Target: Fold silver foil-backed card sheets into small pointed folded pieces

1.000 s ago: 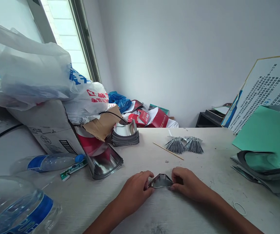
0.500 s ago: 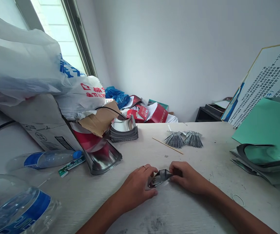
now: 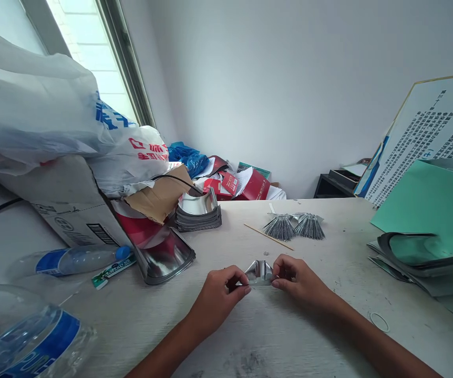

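A small folded piece of silver foil card (image 3: 259, 271) is held between both my hands just above the white table (image 3: 289, 336). My left hand (image 3: 218, 296) pinches its left end with curled fingers. My right hand (image 3: 295, 281) pinches its right end. Beyond them lie two fanned bundles of folded silver pieces (image 3: 293, 227) and a thin wooden stick (image 3: 269, 237).
A stack of curved silver card (image 3: 197, 211) and a larger silver-red sheet (image 3: 159, 252) lie at the left by a cardboard box (image 3: 69, 205) with plastic bags. Plastic bottles (image 3: 21, 336) lie near left. Green card and silver sheets (image 3: 419, 252) sit at the right; a rubber band (image 3: 379, 322) too.
Both hands have moved slightly away from me with the silver piece, which now stands up in a pleated fold between the fingertips instead of lying flatter.
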Demonstrator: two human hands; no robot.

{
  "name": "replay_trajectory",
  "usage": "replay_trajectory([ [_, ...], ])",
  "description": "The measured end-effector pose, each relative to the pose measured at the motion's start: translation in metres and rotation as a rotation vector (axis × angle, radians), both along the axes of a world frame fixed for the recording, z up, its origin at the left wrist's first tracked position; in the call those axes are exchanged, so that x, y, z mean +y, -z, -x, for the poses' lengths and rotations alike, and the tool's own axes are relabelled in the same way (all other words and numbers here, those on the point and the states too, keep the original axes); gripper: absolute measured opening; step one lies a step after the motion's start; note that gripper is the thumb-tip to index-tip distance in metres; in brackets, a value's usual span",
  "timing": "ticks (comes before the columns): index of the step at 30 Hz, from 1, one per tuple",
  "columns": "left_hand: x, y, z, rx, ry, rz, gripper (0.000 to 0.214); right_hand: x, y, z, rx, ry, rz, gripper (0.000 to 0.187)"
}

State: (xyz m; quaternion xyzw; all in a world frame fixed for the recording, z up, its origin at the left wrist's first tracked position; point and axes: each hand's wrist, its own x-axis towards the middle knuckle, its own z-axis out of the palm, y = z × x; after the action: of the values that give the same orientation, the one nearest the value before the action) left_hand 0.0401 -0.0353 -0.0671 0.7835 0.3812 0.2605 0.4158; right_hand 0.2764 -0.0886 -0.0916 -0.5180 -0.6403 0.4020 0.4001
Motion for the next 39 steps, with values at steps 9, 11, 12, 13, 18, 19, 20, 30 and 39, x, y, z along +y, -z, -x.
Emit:
replay_trajectory([
  [9, 0.0012, 0.0002, -0.0016, -0.124, -0.116, 0.185, 0.020, 0.0022, 0.0035, -0.0021, -0.020, 0.037, -0.039, 0.016],
  [11, 0.0024, 0.0000, -0.0010, -0.144, -0.124, 0.167, 0.020, 0.0021, 0.0018, -0.0028, -0.056, 0.049, -0.048, 0.016],
  [12, 0.0030, -0.0001, -0.0006, -0.153, -0.122, 0.158, 0.021, 0.0023, 0.0009, -0.0032, -0.068, 0.058, -0.056, 0.016],
  [13, 0.0036, -0.0004, -0.0002, -0.159, -0.119, 0.154, 0.022, 0.0025, 0.0001, -0.0037, -0.075, 0.066, -0.066, 0.015],
  [18, 0.0040, -0.0033, 0.0003, -0.143, -0.120, 0.145, 0.025, 0.0035, -0.0003, -0.0048, -0.081, 0.069, -0.089, 0.016],
  [19, 0.0039, -0.0037, 0.0002, -0.158, -0.118, 0.153, 0.025, 0.0034, 0.0001, -0.0048, -0.074, 0.065, -0.088, 0.016],
  [20, 0.0037, -0.0040, 0.0000, -0.179, -0.116, 0.161, 0.027, 0.0032, 0.0005, -0.0047, -0.064, 0.061, -0.087, 0.016],
  [30, 0.0029, -0.0046, -0.0012, -0.152, -0.062, 0.157, 0.029, 0.0048, 0.0048, -0.0040, 0.136, 0.074, -0.023, 0.027],
  [39, 0.0010, -0.0045, 0.0039, 0.041, 0.050, 0.033, 0.028, 0.0022, 0.0018, -0.0049, 0.092, 0.031, 0.033, 0.024],
])
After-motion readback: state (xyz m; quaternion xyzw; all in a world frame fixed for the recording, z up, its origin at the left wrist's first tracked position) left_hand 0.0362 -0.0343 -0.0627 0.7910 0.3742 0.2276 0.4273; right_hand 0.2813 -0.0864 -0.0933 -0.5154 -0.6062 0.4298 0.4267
